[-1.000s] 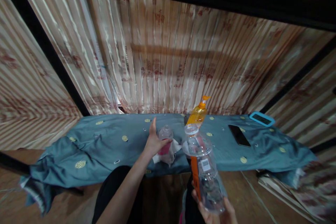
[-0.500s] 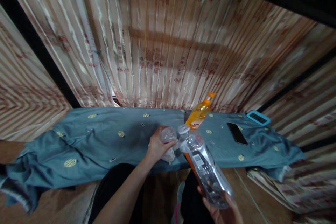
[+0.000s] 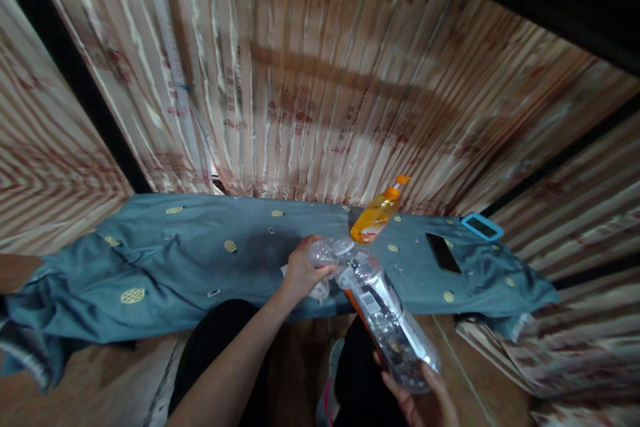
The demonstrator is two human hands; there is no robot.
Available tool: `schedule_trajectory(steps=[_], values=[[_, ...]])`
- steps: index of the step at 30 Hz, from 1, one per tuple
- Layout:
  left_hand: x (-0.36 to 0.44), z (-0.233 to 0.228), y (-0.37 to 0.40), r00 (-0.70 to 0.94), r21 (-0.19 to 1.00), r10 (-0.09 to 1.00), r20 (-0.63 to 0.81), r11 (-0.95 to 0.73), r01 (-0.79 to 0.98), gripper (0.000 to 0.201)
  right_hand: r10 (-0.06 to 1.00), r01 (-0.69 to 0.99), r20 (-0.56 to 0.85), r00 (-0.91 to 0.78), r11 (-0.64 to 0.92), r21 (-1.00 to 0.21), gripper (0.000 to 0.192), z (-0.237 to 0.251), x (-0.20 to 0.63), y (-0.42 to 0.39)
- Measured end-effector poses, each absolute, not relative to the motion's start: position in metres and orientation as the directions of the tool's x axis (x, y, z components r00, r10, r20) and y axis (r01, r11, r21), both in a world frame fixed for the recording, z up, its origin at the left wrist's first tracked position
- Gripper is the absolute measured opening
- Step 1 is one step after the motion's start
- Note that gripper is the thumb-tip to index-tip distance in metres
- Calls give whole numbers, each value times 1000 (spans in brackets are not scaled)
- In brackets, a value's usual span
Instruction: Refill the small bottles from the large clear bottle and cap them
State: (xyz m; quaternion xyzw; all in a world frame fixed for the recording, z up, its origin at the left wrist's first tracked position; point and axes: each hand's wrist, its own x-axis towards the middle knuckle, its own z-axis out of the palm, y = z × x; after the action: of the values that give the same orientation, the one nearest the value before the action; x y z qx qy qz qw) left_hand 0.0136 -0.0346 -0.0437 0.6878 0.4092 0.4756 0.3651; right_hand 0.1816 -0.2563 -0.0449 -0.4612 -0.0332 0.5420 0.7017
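Since a second ago, the left hand [image 3: 299,273], which was spread open beside the small clear bottle [image 3: 321,252], has closed around it, and that bottle has gone from standing on the counter [image 3: 175,267] to leaning over to the right. The large clear bottle [image 3: 393,327] has also tipped further, its neck swinging left, so that the two bottle tops now come together near the middle of the counter; whether they actually touch cannot be told. The left hand grasps the small bottle with the thumb on the near side, and crumpled whitish material [image 3: 320,291] shows just under the hand. The right hand [image 3: 425,407] grips the large bottle near its base, fingers on one side and thumb on the other, holding it aslant in front of the counter's near edge. An orange strip runs along the large bottle's left side, and a pale label with a barcode shows on its upper body. Just behind its neck stands a pump bottle [image 3: 373,221] of amber liquid with an orange top. Further right on the patterned blue-grey cloth lie a dark phone [image 3: 443,253] and, beyond it, a blue-framed device [image 3: 481,227].
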Motion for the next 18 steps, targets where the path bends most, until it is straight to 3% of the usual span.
schedule_trajectory(steps=[11, 18], values=[[13, -43, -35, 222, 887, 906, 360, -406, 219, 51, 782, -723, -447, 433, 6, -691, 40, -39, 180, -259], [12, -43, -35, 211, 900, 916, 341, -384, 209, 52, 830, -789, -453, 326, -24, -614, 40, -38, 187, -270]])
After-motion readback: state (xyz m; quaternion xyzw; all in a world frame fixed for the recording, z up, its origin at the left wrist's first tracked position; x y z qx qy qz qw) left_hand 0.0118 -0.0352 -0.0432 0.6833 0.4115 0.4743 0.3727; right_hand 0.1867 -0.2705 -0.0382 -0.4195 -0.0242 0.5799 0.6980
